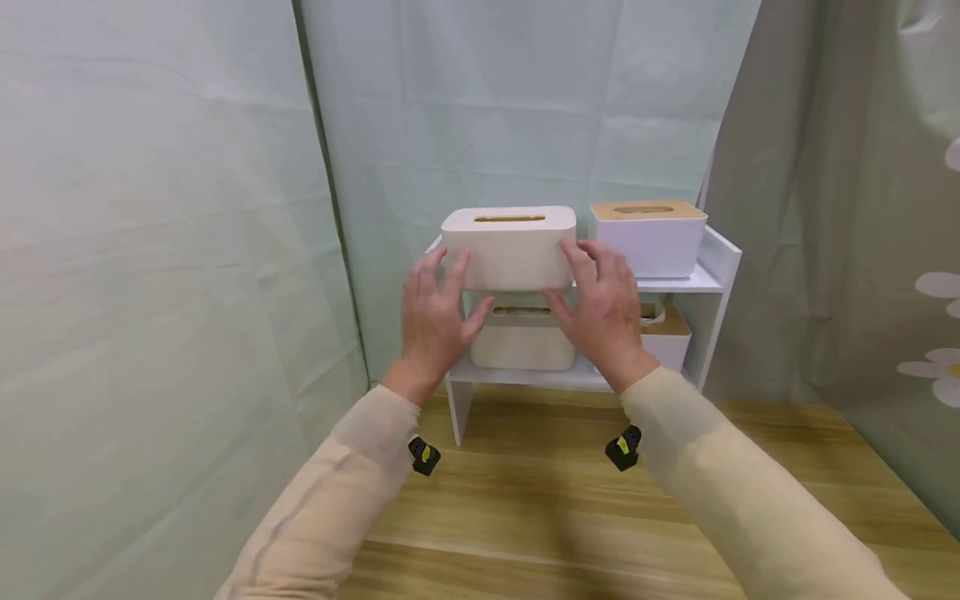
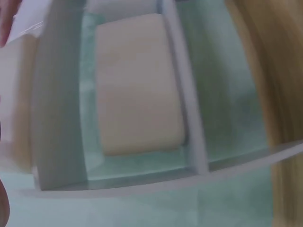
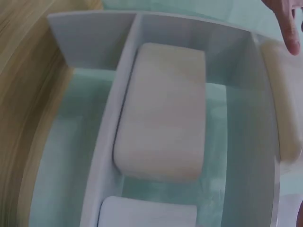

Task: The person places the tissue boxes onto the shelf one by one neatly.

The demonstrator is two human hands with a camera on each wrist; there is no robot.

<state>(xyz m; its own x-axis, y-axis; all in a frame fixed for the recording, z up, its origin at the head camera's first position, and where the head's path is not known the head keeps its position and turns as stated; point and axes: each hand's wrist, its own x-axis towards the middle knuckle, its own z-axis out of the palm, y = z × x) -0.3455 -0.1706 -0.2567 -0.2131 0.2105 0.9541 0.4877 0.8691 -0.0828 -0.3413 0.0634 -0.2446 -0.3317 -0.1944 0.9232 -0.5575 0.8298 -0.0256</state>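
A cream tissue box (image 1: 517, 254) with a slot in its lid sits on the upper shelf. At its front left is my left hand (image 1: 435, 312), fingers spread and fingertips over the front face. My right hand (image 1: 603, 304) is at the front right corner, its fingers loosely bent and thumb below the box's lower edge. Whether the fingertips touch the box or stand just off it is hard to tell. Below, a second cream tissue box (image 3: 163, 111) stands on the lower shelf. In the wrist views only bits of the fingers show at the edges.
The white two-tier shelf (image 1: 720, 258) stands on a wood-patterned surface (image 1: 480, 500). On its upper right is a white tissue box with a wooden lid (image 1: 648, 242); another wooden-lidded box (image 1: 667, 342) is below. Pale curtains (image 1: 517, 100) hang behind and to the left.
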